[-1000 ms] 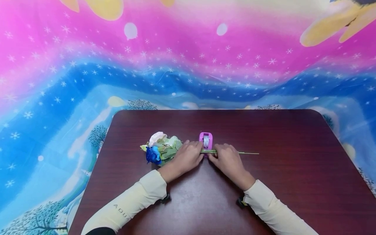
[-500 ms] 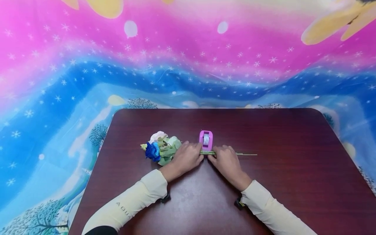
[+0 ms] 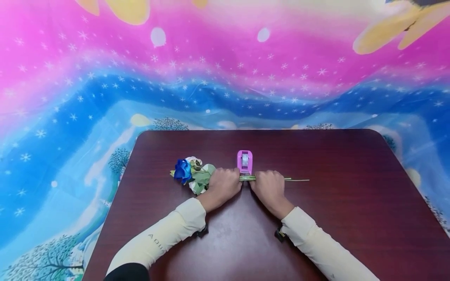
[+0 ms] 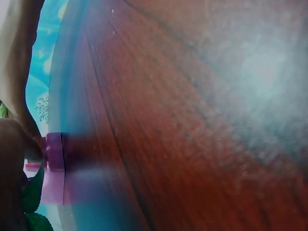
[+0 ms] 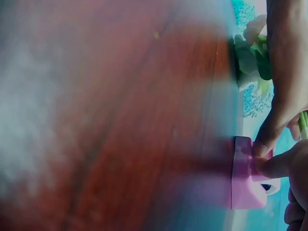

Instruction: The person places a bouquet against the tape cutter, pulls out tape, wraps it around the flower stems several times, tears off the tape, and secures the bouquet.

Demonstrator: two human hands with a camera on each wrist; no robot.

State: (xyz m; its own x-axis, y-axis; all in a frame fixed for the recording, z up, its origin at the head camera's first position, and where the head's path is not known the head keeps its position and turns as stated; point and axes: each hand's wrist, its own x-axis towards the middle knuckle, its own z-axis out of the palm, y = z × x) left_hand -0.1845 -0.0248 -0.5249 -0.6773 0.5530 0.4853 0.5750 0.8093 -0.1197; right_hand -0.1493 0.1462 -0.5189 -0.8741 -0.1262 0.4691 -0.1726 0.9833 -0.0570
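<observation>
Head view: left hand point(image 3: 225, 183) and right hand point(image 3: 268, 185) curl round the artificial flower stems point(image 3: 247, 178), just before the pink tape dispenser point(image 3: 245, 162); blooms point(image 3: 191, 173) lie left on the tabletop point(image 3: 334, 187)
Left wrist: dispenser point(image 4: 54, 166) beside blurred fingers
Right wrist: fingertips point(image 5: 262, 147) touching dispenser point(image 5: 245, 175)
Risk: stems may twist apart if either grip loosens
Room: starry pink-blue backdrop cloth point(image 3: 225, 70)

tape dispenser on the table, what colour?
Pink: the small plastic tape dispenser sits just behind the two hands on the dark wooden table. Head view shows it best.
</observation>
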